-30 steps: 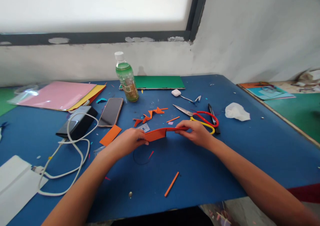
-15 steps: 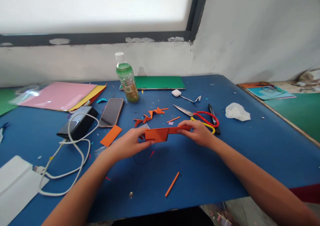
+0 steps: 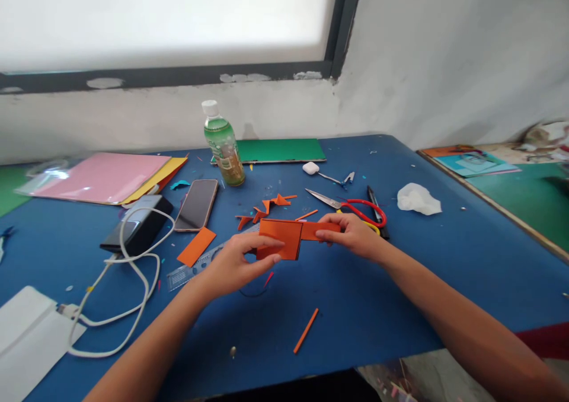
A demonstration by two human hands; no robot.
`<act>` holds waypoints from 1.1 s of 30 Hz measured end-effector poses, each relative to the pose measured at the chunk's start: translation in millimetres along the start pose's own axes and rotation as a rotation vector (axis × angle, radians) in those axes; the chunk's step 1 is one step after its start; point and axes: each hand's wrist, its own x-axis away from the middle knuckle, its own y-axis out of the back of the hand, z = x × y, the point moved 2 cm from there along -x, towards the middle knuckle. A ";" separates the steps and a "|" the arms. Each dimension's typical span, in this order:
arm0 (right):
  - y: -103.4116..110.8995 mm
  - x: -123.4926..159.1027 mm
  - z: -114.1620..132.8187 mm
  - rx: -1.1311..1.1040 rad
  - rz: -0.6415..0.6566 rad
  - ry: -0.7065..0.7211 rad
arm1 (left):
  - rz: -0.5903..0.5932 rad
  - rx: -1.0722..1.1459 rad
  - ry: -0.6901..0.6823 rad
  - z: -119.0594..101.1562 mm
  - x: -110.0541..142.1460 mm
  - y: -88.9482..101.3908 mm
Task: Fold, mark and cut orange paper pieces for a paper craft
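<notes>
An orange folded paper piece (image 3: 288, 231) is held just over the table, its broad square part on the left and a narrower strip running right. My left hand (image 3: 235, 259) has the square part at its left side, with the index finger lying across the front and the thumb near the lower edge; its other fingers are partly hidden behind. My right hand (image 3: 351, 233) pinches the strip's right end between thumb and fingers. Beyond the paper lie orange folded scraps (image 3: 264, 208). Scissors (image 3: 347, 203) with red and yellow handles lie past my right hand.
On the blue table (image 3: 364, 307) are a phone (image 3: 197, 205), a drink bottle (image 3: 225, 153), a clear ruler (image 3: 186, 276), an orange rectangle (image 3: 196, 246), a black box (image 3: 137, 224) with white cable, a black pen (image 3: 374, 203), a crumpled tissue (image 3: 418, 198) and an orange strip (image 3: 306, 331).
The orange paper has tilted so its broad face shows more fully. My left index finger has come round onto its front. The view has shifted slightly.
</notes>
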 end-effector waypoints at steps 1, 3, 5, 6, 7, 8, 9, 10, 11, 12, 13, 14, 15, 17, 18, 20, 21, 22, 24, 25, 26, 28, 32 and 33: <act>-0.1 0.7 0.7 0.016 0.012 -0.001 | 0.017 0.005 0.015 -0.5 0.5 0.2; -0.5 1.9 1.6 0.054 0.038 -0.002 | 0.048 0.010 0.016 -1.6 1.3 -0.3; -1.9 2.5 1.6 0.088 0.061 0.001 | 0.068 0.007 0.010 -2.0 1.4 -2.1; -2.7 2.5 1.3 0.105 0.071 0.004 | 0.067 0.003 0.011 -1.7 1.1 -3.4; -3.4 2.3 1.1 0.131 0.081 0.013 | 0.061 -0.001 0.013 -1.1 0.6 -4.8; -3.4 2.0 1.0 0.162 0.084 0.026 | 0.051 -0.004 0.015 -0.4 -0.1 -6.2; -2.4 1.6 1.0 0.189 0.082 0.041 | 0.037 -0.006 0.015 0.4 -0.8 -7.4; 0.1 1.2 1.1 0.222 0.074 0.062 | 0.015 -0.010 0.014 1.1 -1.5 -8.1; 4.6 0.9 1.2 0.282 0.049 0.086 | -0.016 -0.017 0.015 1.7 -2.2 -8.2; 11.6 0.6 0.8 0.386 -0.007 0.089 | -0.052 -0.025 0.018 2.0 -2.8 -7.6; 20.7 0.4 -0.1 0.521 -0.087 0.068 | -0.097 -0.034 0.024 2.2 -3.2 -6.2; 31.4 0.5 -1.6 0.674 -0.179 0.031 | -0.147 -0.042 0.031 2.2 -3.4 -4.3; 43.2 0.9 -3.8 0.841 -0.286 -0.044 | -0.197 -0.048 0.037 2.0 -3.3 -2.0; 63.7 1.7 -9.5 0.983 -0.394 -0.152 | -0.296 -0.050 0.043 1.4 -2.3 3.1; 71.2 2.0 -12.6 1.010 -0.410 -0.181 | -0.344 -0.043 0.046 1.1 -1.5 5.6; 79.6 2.2 -17.9 1.035 -0.403 -0.203 | -0.434 -0.004 0.062 0.7 0.6 9.7; 80.7 2.3 -19.7 1.042 -0.393 -0.207 | -0.473 0.023 0.074 0.6 1.7 11.4; 80.2 2.5 -21.0 1.043 -0.380 -0.208 | -0.509 0.049 0.088 0.4 2.7 12.8; 76.2 2.7 -22.4 1.027 -0.345 -0.202 | -0.572 0.089 0.116 -0.3 4.5 15.0; 73.7 2.6 -23.0 1.011 -0.325 -0.196 | -0.597 0.104 0.128 -0.7 5.2 16.0; 71.3 2.2 -23.5 0.991 -0.308 -0.187 | -0.617 0.119 0.138 -1.1 5.7 16.7; 67.3 0.8 -24.5 0.944 -0.294 -0.165 | -0.640 0.158 0.153 -1.7 6.6 17.8; 59.5 -2.9 -21.5 0.809 -0.352 -0.114 | -0.689 0.213 0.176 -2.3 9.2 19.1; 56.4 -3.5 -19.1 0.761 -0.363 -0.099 | -0.705 0.210 0.181 -2.6 10.0 19.5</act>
